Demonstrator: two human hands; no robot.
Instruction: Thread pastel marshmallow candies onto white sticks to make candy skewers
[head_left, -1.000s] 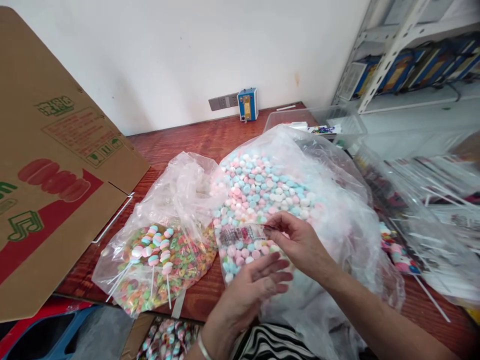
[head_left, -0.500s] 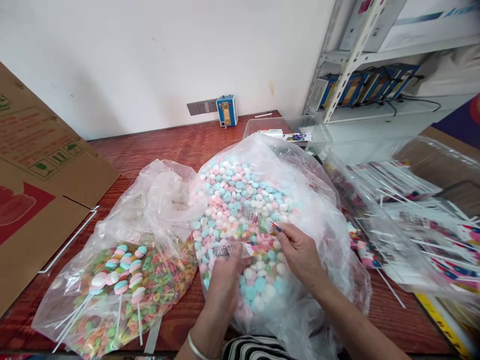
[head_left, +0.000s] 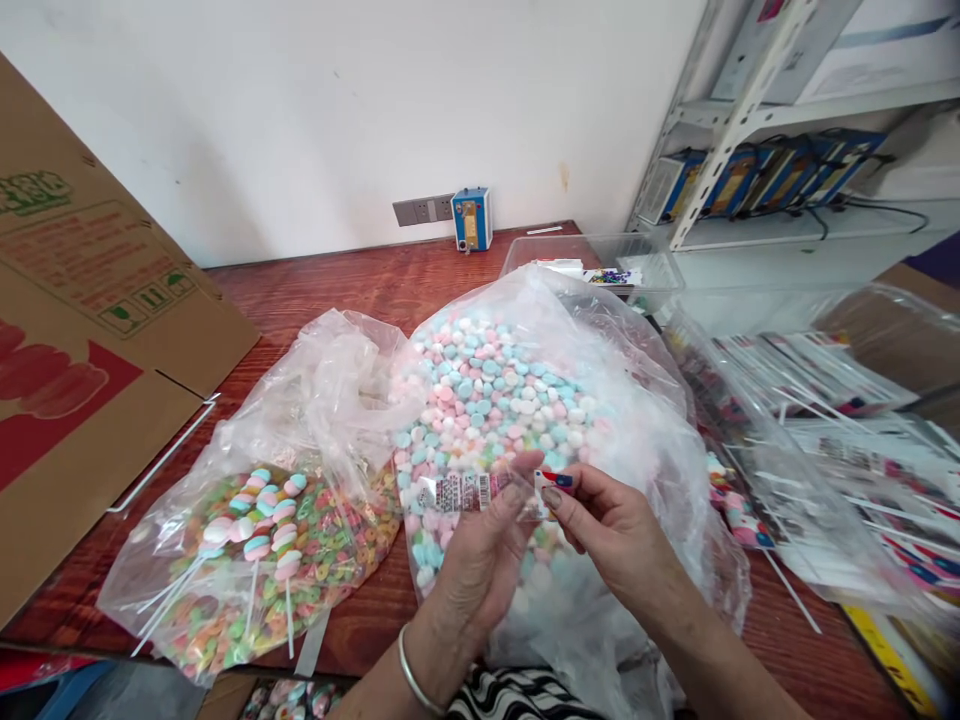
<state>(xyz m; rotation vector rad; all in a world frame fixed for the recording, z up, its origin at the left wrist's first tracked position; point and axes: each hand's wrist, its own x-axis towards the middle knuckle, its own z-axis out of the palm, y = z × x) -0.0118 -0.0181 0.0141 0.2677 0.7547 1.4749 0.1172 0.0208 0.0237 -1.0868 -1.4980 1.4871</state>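
Note:
My left hand (head_left: 480,560) and my right hand (head_left: 607,530) pinch the top edge of a small clear packet (head_left: 465,495) with a printed barcode strip, held just above a big clear plastic bag (head_left: 637,400) full of pink, blue and white round candies (head_left: 495,390). Both hands have their fingers closed on the packet's edge, the left at the strip, the right at its red and blue corner. To the left lies a second clear bag (head_left: 315,420) of small multicoloured ring candies with several pastel lollipops (head_left: 270,520) on white sticks.
A large brown cardboard box flap (head_left: 90,330) leans at the left on the red-brown wooden table (head_left: 337,285). Clear bags of printed wrappers and white sticks (head_left: 825,440) lie at the right. A clear plastic tub (head_left: 600,260) and a blue device (head_left: 471,218) stand at the back, a metal shelf (head_left: 750,90) beyond.
My hands rose from the candy pile and came together, drawing the small packet's top edge level between them. The view shifted slightly.

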